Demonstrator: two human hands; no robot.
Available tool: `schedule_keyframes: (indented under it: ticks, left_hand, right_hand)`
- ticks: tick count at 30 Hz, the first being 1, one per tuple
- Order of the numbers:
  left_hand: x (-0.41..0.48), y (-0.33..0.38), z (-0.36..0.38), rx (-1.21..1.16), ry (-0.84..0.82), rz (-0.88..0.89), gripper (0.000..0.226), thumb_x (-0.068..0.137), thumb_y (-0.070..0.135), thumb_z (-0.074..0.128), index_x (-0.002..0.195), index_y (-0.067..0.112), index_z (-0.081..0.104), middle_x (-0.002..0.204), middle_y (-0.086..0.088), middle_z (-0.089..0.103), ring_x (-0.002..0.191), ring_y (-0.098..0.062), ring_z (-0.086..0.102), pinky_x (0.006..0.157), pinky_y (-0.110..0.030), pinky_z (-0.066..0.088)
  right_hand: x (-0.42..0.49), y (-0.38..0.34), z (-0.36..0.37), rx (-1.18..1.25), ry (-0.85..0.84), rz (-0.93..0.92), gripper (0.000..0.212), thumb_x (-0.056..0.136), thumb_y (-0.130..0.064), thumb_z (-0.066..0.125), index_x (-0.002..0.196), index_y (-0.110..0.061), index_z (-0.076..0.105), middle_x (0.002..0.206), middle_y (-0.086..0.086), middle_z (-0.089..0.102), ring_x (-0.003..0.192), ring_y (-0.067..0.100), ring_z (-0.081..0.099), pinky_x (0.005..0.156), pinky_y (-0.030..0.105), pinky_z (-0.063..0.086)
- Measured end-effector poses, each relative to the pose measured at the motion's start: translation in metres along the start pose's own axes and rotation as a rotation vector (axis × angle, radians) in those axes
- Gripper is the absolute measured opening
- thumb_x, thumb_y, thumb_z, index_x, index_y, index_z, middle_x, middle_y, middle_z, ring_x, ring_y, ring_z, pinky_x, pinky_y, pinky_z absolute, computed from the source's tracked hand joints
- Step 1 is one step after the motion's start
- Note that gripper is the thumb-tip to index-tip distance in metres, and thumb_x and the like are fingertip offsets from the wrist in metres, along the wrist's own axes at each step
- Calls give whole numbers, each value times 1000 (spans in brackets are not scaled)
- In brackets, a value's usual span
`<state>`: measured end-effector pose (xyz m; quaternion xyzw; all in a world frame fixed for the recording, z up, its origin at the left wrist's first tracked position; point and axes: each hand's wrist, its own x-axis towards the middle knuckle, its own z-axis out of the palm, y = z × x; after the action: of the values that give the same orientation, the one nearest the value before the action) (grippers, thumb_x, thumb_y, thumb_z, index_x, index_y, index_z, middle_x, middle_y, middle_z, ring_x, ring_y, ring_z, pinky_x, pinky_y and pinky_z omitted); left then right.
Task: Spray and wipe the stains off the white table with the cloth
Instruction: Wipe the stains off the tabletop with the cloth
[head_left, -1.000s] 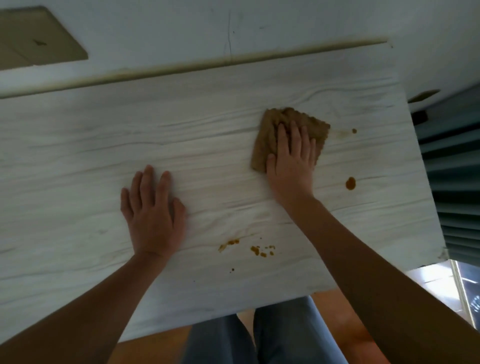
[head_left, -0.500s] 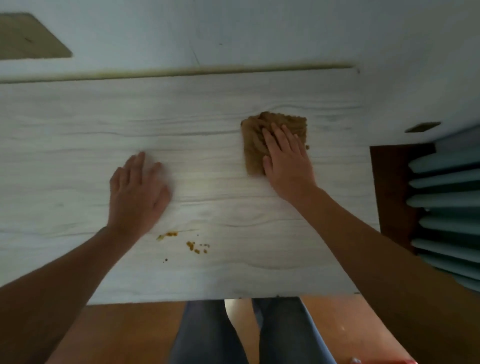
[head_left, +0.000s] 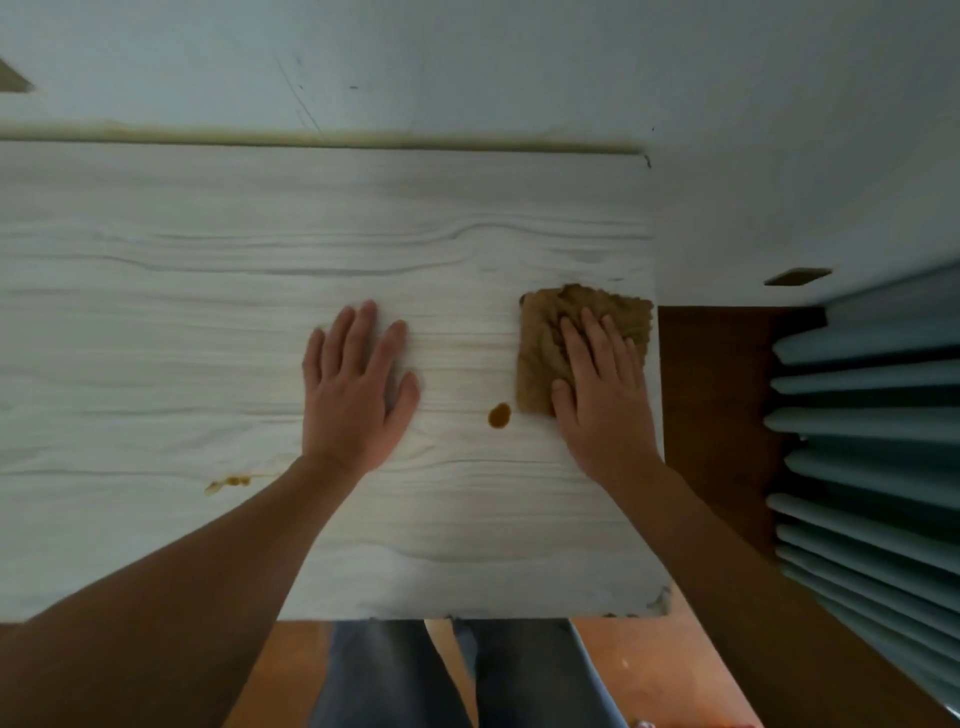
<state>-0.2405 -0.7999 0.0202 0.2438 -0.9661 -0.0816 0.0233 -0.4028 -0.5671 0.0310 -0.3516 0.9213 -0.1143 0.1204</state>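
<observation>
While the right grip (head_left: 605, 395) lies flat on the brown cloth (head_left: 537, 353), fingers straight and pressing rather than curled round it, the cloth sits on the white wood-grain counter (head_left: 208, 312), its far side almost at the counter's right edge. Just left of the cloth's near corner is a round brown stain (head_left: 500, 415), close to the cloth but apart from it. Further left of the cloth the left grip (head_left: 353, 395) rests palm down on the bare counter, released and holding nothing. Well to the left of the cloth and nearer the person lies a thin yellowish smear (head_left: 228, 482). Beyond the cloth rises a pale wall (head_left: 467, 62); right of it come a dark brown panel (head_left: 711, 389) and blue-grey slats (head_left: 872, 415). Nothing lies between the cloth and the round stain.

Half a second ago the cloth lay well short of the right edge, and a second ago the round stain was on the cloth's right; the cloth has since travelled past it. The left grip has shifted toward the cloth too, and now sits to the right of the smear.

The right grip covers about half the cloth. The left forearm crosses the counter where small specks showed earlier, so they cannot be seen. The whole view is softly blurred.
</observation>
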Motion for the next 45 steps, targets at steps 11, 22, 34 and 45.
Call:
schedule_keyframes:
  ticks: [11,22,34,45]
  left_hand:
    - [3,3,1,-21,84,-7,61,95,46,47,148,17,53,162,-15,38,151,-38,33,125,-55,20]
    - [3,4,-1,-26,101,0,61,96,47,46,147,15,55,161,-17,40,150,-40,35,124,-56,20]
    - [5,3,1,-14,93,2,60,96,45,45,147,15,53,162,-17,38,150,-40,33,124,-57,21]
    - [3,2,3,-12,77,3,60,96,45,44,149,18,50,162,-16,37,150,-39,31,123,-56,21]
  right_hand:
    - [154,34,-22,-11,139,82,63,96,-34,39,155,-11,33,162,16,29,151,34,20,124,49,9]
    - [26,12,-1,17,115,51,64,98,-33,44,156,-12,29,164,10,23,154,28,14,124,51,13]
    - [146,40,-20,-44,145,58,65,95,-39,39,155,-12,34,161,14,32,149,34,26,123,51,16]
    - [61,2,6,27,179,118,63,97,-35,40,154,-10,34,160,15,31,150,34,23,124,52,13]
